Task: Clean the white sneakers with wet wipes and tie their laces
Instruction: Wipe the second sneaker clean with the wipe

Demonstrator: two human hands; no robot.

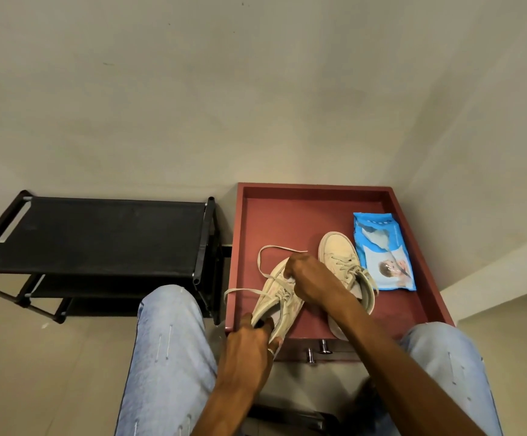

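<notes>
Two off-white sneakers lie on a red-brown cabinet top [287, 215]. The left sneaker [279, 298] has loose laces [266, 251] looping out to the left and back. My left hand [251, 343] grips its heel opening. My right hand [310, 280] is closed over its toe and lace area; whether it pinches a lace I cannot tell. The right sneaker [342, 258] stands beside it, laced, partly hidden by my right forearm. A blue pack of wet wipes [383, 251] lies flat to the right of the sneakers.
A black fabric shoe rack [98, 234] stands to the left of the cabinet. The cabinet top has a raised rim, with metal knobs [317, 350] on its front. My knees in light jeans flank the cabinet. A wall stands close behind.
</notes>
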